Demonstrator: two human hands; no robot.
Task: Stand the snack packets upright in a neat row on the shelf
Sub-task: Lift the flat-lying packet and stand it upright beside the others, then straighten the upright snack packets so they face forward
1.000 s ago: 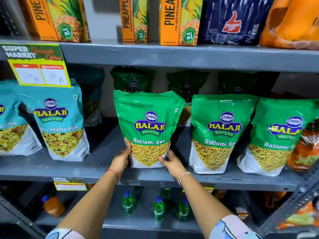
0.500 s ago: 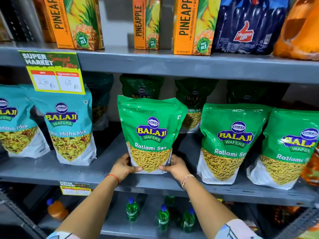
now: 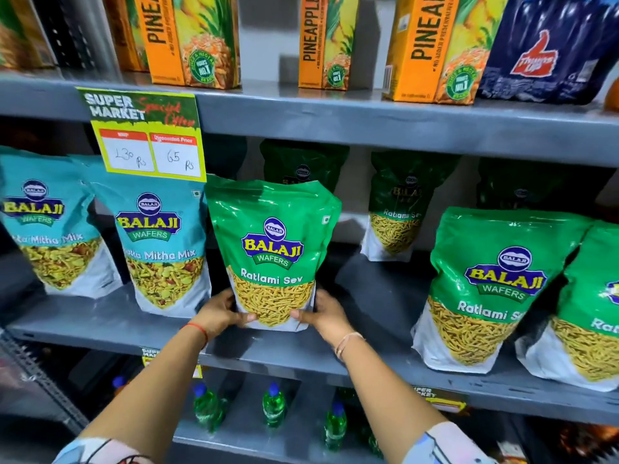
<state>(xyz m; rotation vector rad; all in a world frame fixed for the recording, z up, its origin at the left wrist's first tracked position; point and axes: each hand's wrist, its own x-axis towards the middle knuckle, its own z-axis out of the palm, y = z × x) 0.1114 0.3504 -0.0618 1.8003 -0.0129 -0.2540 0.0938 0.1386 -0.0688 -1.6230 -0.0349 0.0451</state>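
A green Ratlami Sev packet (image 3: 273, 242) stands upright on the grey middle shelf (image 3: 368, 360). My left hand (image 3: 219, 313) grips its lower left corner and my right hand (image 3: 323, 313) grips its lower right corner. It stands right beside a teal Mitha Mix packet (image 3: 160, 242), with a second teal packet (image 3: 47, 226) further left. To the right, after a gap, stand two more green packets (image 3: 492, 289), the far one (image 3: 593, 313) cut off by the frame edge. Darker green packets (image 3: 398, 209) stand in a back row.
A yellow price card (image 3: 147, 135) hangs from the upper shelf edge above the teal packets. Pineapple juice cartons (image 3: 197, 38) and a dark blue bottle pack (image 3: 549, 48) fill the top shelf. Green bottles (image 3: 273, 410) stand on the shelf below.
Both hands have slid the green packet leftwards along the shelf until it stands next to the teal packet. The gap to the green packets on the right has widened.
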